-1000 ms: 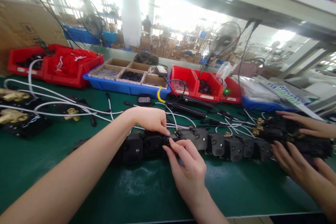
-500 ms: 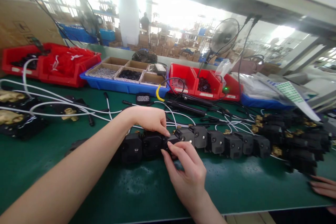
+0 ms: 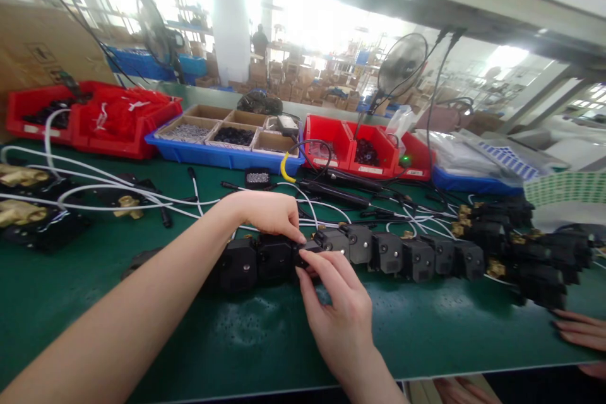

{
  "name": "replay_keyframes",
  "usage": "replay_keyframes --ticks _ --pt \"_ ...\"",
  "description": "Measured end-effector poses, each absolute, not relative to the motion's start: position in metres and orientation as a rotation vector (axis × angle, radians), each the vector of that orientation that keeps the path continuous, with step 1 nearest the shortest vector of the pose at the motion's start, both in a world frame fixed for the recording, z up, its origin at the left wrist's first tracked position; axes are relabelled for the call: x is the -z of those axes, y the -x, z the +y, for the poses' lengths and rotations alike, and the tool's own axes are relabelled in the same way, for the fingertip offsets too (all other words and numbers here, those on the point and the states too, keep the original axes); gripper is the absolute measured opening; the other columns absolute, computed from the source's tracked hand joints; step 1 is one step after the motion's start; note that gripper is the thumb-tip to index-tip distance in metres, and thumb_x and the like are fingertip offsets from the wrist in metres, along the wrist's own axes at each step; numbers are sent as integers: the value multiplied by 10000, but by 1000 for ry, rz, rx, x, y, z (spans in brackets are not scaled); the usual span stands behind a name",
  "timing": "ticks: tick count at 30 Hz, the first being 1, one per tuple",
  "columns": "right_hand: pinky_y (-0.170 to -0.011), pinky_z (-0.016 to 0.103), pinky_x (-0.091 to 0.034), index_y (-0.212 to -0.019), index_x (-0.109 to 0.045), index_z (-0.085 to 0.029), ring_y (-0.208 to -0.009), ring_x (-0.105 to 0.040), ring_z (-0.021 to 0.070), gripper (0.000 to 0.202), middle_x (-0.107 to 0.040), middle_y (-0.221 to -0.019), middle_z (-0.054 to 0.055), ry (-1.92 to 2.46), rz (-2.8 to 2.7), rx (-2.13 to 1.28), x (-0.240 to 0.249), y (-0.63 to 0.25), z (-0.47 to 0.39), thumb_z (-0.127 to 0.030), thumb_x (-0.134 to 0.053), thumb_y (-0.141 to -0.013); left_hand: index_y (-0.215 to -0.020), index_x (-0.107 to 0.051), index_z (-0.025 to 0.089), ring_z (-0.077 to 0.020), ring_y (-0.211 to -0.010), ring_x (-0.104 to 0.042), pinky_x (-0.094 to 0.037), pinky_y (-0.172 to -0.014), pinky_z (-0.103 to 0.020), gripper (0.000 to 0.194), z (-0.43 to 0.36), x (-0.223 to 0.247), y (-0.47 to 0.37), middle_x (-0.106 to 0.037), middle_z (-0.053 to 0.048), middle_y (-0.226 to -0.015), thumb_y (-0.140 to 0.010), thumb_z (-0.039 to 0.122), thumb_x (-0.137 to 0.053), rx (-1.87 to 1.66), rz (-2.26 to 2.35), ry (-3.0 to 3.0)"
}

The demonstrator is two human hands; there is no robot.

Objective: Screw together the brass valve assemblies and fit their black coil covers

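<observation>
A row of black box-shaped units stands across the green table. My left hand reaches over the row from behind, its fingers bent down and touching the top of one unit in the middle. From the front, my right hand pinches that same black unit with thumb and forefinger. Both sets of fingertips are close together and partly hide the unit. More grey-black units stand upright to the right of my hands, with small brass fittings behind some of them.
Behind the row lie white cables and black tools. Further back stand red bins and a blue divided tray. A pile of black units with brass ends is at right, near another person's hand.
My right thumb and forefinger have shifted slightly on the unit. At the right, the green-and-white sheet has moved lower and further right. Another person's hand shows at the bottom edge.
</observation>
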State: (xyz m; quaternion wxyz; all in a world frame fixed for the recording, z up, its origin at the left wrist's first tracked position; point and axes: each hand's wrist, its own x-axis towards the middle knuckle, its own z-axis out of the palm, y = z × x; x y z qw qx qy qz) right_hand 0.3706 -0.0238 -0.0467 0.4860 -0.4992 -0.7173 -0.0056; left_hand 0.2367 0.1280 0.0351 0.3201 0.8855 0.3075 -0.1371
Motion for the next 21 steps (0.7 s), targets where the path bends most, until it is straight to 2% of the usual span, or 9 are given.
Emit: replay_keyframes --ticks 5,12,21 --pt "-720 196 -510 -1022 -647 -156 -793 -603 104 151 -618 -930 33 1254 -1845 -6 39 -375 -25 -104 -536 -934 -617 -641 132 -95 -485 -369 -304 -475 -226 411 127 -35 -237 -442 20 -516 -817 481 -560 358 828 -2306" --pt "-581 221 -454 -889 -617 -154 -663 -564 121 67 -587 -796 10 1318 -1852 44 39 -372 -23 -147 -564 -930 -595 -612 143 -92 -464 -355 -295 -465 -226 401 127 -36 -236 -401 33 -488 -823 469 -560 350 832 -2301" --pt "-493 177 -426 -742 -571 -141 -521 -512 71 177 -535 -644 -37 1359 -1646 18 49 -362 -21 -177 -664 -888 -627 -675 124 -96 -493 -373 -287 -470 -224 422 126 -34 -236 -478 11 -532 -827 473 -550 315 810 -2369"
